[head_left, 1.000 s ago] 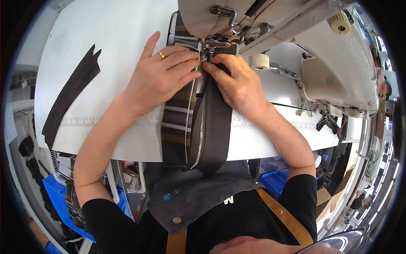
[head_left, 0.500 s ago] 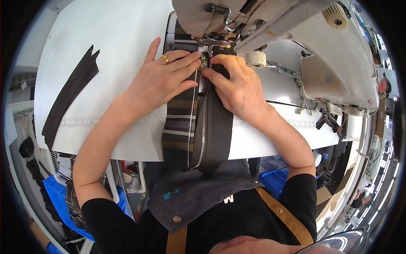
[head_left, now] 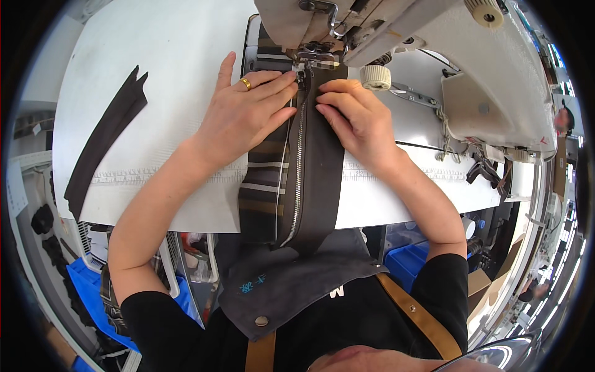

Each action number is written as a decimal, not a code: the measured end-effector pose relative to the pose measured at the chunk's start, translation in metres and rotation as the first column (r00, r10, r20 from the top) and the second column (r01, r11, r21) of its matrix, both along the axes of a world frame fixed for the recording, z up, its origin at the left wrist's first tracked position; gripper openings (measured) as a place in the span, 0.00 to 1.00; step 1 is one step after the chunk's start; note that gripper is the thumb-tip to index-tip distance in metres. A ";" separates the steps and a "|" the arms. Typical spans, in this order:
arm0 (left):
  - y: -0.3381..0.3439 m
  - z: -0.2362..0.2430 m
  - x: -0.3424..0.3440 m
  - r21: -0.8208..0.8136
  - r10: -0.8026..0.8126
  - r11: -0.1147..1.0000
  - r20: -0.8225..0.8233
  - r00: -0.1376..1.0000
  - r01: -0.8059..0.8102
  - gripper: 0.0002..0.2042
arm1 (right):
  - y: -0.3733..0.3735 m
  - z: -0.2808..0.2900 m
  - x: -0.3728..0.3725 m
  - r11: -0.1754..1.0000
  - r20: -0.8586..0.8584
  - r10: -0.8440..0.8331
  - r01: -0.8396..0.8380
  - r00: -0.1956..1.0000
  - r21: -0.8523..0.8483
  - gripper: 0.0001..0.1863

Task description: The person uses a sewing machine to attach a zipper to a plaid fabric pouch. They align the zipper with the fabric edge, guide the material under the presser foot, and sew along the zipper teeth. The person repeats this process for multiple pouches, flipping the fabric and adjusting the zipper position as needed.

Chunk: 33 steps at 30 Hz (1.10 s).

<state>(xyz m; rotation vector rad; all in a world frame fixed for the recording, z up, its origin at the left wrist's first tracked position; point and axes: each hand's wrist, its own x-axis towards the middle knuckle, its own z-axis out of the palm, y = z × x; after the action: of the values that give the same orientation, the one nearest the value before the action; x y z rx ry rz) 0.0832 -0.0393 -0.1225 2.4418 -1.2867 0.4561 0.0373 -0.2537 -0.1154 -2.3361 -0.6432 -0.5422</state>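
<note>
A dark fabric strip [head_left: 322, 180] with a metal zipper [head_left: 299, 167] runs lengthwise beside striped cloth [head_left: 265, 193], under the sewing machine's presser foot [head_left: 305, 67]. My left hand [head_left: 251, 111], with a gold ring on one finger, lies flat on the striped cloth, its fingertips close to the foot. To the right of the zipper, my right hand [head_left: 356, 118] rests on the dark strip with bent fingers. Its thumb and forefinger tips are slightly apart, and no fold of fabric shows between them.
The sewing machine [head_left: 496, 93] fills the upper right. A loose dark fabric piece [head_left: 105, 146] lies on the white table [head_left: 167, 68] at left. A ruler scale [head_left: 142, 175] crosses the tabletop. Blue bins [head_left: 406, 263] stand below the table edge.
My right hand has drawn slightly right, away from the zipper by the foot, and its pinch has loosened. The zipper and dark strip now lie flatter and straighter. My left hand has barely moved.
</note>
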 end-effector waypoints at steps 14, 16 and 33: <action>-0.003 0.000 -0.005 -0.050 0.014 0.999 0.015 1.000 -0.014 0.16 | 0.003 -0.002 0.002 0.977 0.167 0.019 0.017 0.986 -0.213 0.10; -0.001 0.001 -0.006 -0.047 -0.005 0.999 0.026 1.000 0.006 0.15 | 0.005 -0.001 0.002 0.974 0.176 0.022 0.018 0.984 -0.224 0.11; 0.013 0.012 -0.029 -0.273 -0.140 0.960 -0.261 0.955 0.066 0.13 | 0.010 0.006 -0.004 0.942 0.140 0.033 0.016 0.990 -0.334 0.20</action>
<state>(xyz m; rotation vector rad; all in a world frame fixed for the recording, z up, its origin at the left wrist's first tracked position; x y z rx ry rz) 0.0539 -0.0266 -0.1105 2.1178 -1.1479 0.2262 0.0331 -0.2433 -0.1096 -2.6255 -0.8709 -0.6447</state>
